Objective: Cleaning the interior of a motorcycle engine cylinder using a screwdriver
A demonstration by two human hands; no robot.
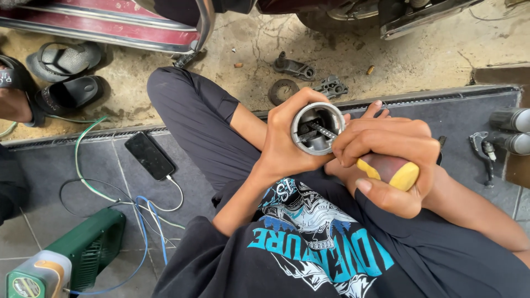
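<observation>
My left hand [287, 138] grips a hollow grey metal piston [316, 128], its open end facing up at me. My right hand [389, 157] holds a screwdriver by its yellow and dark red handle [395, 171]. The metal shaft [322, 130] reaches into the piston's open cavity. Both hands meet over my lap, above dark trousers and a black printed shirt.
A black phone [149, 155] on a white cable lies on the grey tiles to the left. Green and blue wires [83, 176], a green machine [94, 245] and an oil bottle [36, 276] sit lower left. Loose metal parts [295, 69] lie on the concrete. Sandals [63, 74] and a motorcycle [110, 22] are behind.
</observation>
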